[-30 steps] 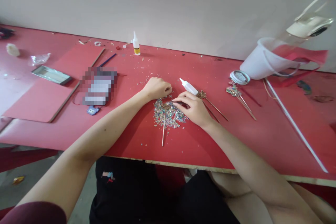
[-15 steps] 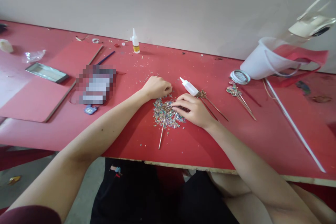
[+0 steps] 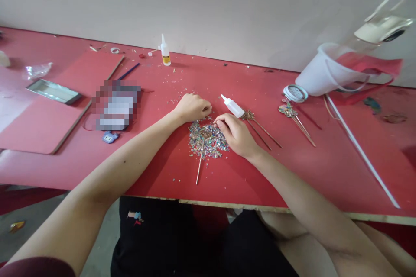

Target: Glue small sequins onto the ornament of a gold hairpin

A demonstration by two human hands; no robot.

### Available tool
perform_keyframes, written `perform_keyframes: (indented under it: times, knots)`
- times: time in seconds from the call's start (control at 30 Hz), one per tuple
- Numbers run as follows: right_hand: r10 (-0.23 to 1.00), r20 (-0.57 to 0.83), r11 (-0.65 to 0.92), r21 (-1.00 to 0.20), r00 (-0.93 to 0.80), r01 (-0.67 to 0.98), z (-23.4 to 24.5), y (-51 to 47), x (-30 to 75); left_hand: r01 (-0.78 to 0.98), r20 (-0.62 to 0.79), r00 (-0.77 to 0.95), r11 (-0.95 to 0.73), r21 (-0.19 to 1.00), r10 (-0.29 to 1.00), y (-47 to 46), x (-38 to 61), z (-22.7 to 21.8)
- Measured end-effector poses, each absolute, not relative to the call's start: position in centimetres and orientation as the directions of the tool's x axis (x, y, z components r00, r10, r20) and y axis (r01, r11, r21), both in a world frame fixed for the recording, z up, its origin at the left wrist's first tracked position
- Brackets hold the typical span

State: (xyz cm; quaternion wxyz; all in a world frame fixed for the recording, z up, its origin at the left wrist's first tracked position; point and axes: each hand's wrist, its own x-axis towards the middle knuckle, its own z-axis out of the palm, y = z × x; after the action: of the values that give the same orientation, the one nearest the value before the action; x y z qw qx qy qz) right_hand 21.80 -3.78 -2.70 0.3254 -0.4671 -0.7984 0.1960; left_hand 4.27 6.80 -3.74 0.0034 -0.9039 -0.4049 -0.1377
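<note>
A gold-coloured hairpin [image 3: 199, 166] lies with its ornate head in a pile of small shiny multicoloured flakes [image 3: 214, 145], its stem pointing towards me. My left hand [image 3: 194, 107] rests in a loose fist at the pile's far edge, and what it holds, if anything, is hidden. Above the pile's right side, my right hand [image 3: 236, 134] has thumb and fingertips pinched together; anything between them is too small to make out. Just beyond it lie a white glue bottle [image 3: 234, 107] on its side and a two-pronged gold hairpin [image 3: 260, 129].
A decorated hairpin [image 3: 294, 117], a round lidded container [image 3: 295, 93] and a white bucket [image 3: 320, 71] are on the right. Another glue bottle [image 3: 165, 54] stands near the wall. To the left are a blurred-out object [image 3: 117, 106], a shallow box [image 3: 53, 91] and red boards [image 3: 39, 125].
My right hand has drawn back from the hairpin's head towards the pile's upper right edge, its fingers curling tighter. My left hand stays in its place, and the hairpin lies as before.
</note>
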Motion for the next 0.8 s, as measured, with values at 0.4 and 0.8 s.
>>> perform_keyframes:
  times: [0.4, 0.8]
  knots:
    - [0.866, 0.225, 0.46, -0.707, -0.446, 0.537, -3.2, -0.7, 20.7, 0.737, 0.237, 0.635, -0.668, 0.099, 0.736, 7.1, 4.3, -4.0]
    - [0.87, 0.198, 0.428, -0.757, -0.452, 0.493, -3.2, -0.9, 21.3, 0.746, 0.225, 0.635, -0.662, 0.068, 0.739, 7.1, 4.3, -3.8]
